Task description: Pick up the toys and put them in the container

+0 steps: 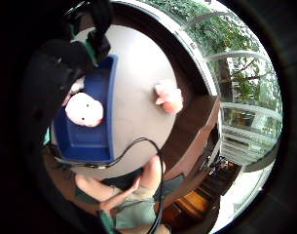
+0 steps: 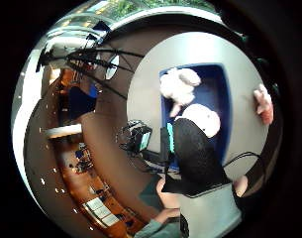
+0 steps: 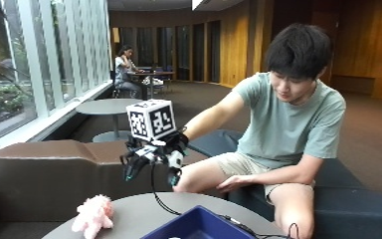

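outside view: gloved right hand (image 3: pixel 154 157) hovers mid-frame above the blue container (image 3: pixel 197 226), fingers relaxed, empty. two toys inside; pink toy (image 3: pixel 93 215) lower left on table (image 3: pixel 144 209). next: reach for it.

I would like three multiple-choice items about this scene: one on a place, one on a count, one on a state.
1. Where is the pink toy that is outside the container?
A. on the table
B. on the floor
C. on the person's lap

2. How many toys lie in the blue container?
A. none
B. two
C. four

3. What does the gloved right hand hold?
A. a pink toy
B. the container
C. nothing

Answers:
1. A: the outside view shows it lying on the round table, apart from the container.
2. B: the thumb side palm view shows a light plush and a round pink toy in it.
3. C: the hand is above the table, with no toy in it.
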Demonstrator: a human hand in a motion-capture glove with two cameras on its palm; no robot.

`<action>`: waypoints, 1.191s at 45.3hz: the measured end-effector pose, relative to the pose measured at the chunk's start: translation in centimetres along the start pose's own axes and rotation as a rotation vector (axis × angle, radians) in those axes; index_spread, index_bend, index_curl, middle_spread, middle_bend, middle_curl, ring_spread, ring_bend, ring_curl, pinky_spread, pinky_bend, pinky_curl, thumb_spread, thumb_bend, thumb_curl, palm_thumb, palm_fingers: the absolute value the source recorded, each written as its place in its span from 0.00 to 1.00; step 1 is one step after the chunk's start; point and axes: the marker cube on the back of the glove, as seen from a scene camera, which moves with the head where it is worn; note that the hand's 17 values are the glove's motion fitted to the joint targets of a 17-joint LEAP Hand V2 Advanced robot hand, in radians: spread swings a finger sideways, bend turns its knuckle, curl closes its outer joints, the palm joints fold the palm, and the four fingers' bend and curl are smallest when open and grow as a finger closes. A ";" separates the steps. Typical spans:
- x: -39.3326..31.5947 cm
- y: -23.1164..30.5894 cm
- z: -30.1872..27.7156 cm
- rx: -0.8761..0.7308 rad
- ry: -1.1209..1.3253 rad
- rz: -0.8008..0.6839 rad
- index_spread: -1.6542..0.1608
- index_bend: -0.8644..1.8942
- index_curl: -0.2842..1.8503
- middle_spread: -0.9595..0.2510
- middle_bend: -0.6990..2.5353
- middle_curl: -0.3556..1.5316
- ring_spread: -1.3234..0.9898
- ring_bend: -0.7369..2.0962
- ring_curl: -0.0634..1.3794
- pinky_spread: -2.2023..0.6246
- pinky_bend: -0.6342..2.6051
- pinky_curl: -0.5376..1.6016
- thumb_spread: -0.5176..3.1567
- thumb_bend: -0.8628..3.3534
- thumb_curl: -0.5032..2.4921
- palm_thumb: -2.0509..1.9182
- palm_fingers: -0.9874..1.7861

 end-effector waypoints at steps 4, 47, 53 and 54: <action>5.1 -0.1 -1.6 -0.001 0.034 0.063 0.82 0.37 0.38 0.65 0.38 0.57 0.45 0.65 0.38 0.73 0.57 0.45 0.48 0.20 0.41 0.55 0.33; 32.9 -7.1 24.8 0.058 0.068 0.255 0.77 0.45 0.29 0.66 0.33 0.43 0.47 0.52 0.29 0.74 0.46 0.38 0.49 0.22 0.32 0.59 0.55; 31.2 -5.5 24.8 0.097 0.140 0.192 0.75 0.51 0.34 0.62 0.39 0.48 0.43 0.57 0.34 0.71 0.47 0.40 0.45 0.25 0.36 0.65 0.67; 30.9 -5.2 24.6 0.090 0.138 0.184 0.75 0.52 0.34 0.61 0.40 0.49 0.42 0.58 0.34 0.70 0.47 0.40 0.45 0.25 0.37 0.66 0.71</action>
